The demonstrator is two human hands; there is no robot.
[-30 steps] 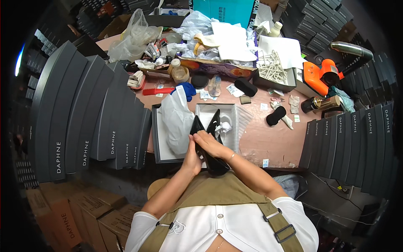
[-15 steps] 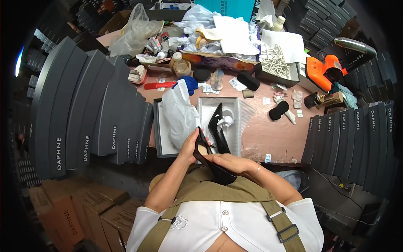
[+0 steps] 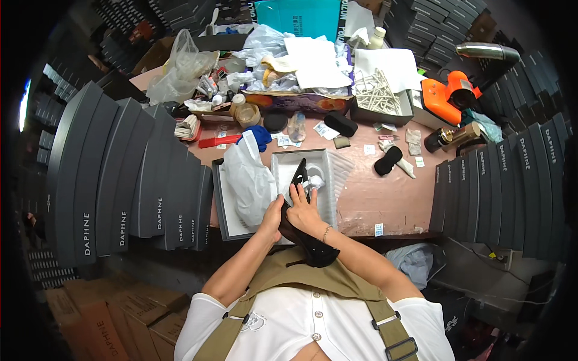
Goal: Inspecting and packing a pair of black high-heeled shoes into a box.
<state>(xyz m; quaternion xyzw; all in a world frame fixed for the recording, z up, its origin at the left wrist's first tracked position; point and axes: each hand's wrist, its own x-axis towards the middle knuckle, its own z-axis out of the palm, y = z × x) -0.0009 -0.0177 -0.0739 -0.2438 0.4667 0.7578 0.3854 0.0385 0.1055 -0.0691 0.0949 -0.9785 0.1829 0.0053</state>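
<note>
You hold a black shoe point(image 3: 308, 245) between the table edge and your apron point(image 3: 271, 274), its thin heel at the end nearest you. Your left hand point(image 3: 272, 219) grips the shoe's far end from the side, with its fingertips mostly hidden. Your right hand point(image 3: 306, 210) lies over the same end, fingers extended and spread; whether they touch the second shoe point(image 3: 299, 171) behind them, you cannot tell from here. That second shoe lies in the open box point(image 3: 283, 161) beside some crumpled paper point(image 3: 315, 181). White tissue point(image 3: 245, 180) covers much of the box's left part. Beyond it sits a blue cloth point(image 3: 259, 137); to the right, a black pad point(image 3: 388, 160) lies on the pink table point(image 3: 385, 201).
</note>
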